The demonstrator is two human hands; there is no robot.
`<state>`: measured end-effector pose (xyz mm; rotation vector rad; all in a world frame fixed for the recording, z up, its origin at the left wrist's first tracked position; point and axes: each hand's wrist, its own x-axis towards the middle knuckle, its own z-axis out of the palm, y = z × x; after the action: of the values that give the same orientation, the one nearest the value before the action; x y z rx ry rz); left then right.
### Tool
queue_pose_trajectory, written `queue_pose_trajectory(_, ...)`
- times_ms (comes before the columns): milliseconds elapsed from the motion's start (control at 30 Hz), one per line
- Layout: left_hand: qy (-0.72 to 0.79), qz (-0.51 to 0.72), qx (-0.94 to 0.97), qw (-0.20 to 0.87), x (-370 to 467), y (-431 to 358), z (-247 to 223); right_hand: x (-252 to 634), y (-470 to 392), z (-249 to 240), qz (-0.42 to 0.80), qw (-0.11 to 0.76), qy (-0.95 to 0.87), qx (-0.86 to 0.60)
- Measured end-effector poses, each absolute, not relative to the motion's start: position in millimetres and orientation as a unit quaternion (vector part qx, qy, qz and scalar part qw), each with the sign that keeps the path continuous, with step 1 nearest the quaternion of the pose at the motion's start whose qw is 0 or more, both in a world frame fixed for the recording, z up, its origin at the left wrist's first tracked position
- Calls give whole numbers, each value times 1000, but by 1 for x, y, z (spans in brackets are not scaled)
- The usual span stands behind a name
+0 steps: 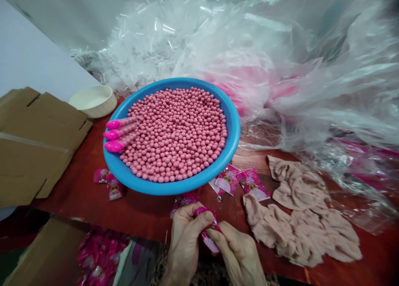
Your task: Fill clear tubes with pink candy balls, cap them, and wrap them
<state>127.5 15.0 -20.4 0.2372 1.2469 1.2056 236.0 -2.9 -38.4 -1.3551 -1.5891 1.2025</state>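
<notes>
Between my two hands is a small pink printed packet (209, 232), held near the table's front edge. My left hand (185, 236) pinches its upper left side with thumb and fingers. On its right side, my right hand (235, 250) grips with thumb against bent fingers. Just beyond my hands stands a blue basin (174, 188) filled with round pink candies (177, 132). Three clear tubes with bright pink caps (115, 134) lie on the candies at the basin's left rim. More pink packets (229, 178) lie under and beside the basin's right front; another packet (183, 199) is partly behind my left hand.
A crumpled beige cloth (299, 223) lies at the right. Clear plastic bags (280, 70) heap along the back. At the left are a cardboard box (40, 140), a white bowl (93, 101) and packets (109, 182). Below the edge, an open carton holds many pink packets (99, 257).
</notes>
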Motion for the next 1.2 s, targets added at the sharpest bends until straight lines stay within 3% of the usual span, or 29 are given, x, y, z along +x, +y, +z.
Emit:
queue_pose_trajectory(167,551,550,95,621,123,19,-17,243,1,-30,522,387,-459,-606)
queue_pose_trajectory(400,553,578,65,596,123,18,-17,240,6,-25,412,448,-551,-571)
queue_pose_trajectory(667,547,582,51,600,126,15,-19,232,5,-33,495,405,-464,-612)
queue_pose_trajectory(933,539,553,87,630,122,10,-20,240,9,-35,388,449,-620,-513)
queue_pose_trajectory(1200,533,580,81,610,120,2,-25,255,22,-30,169,444,-767,-430)
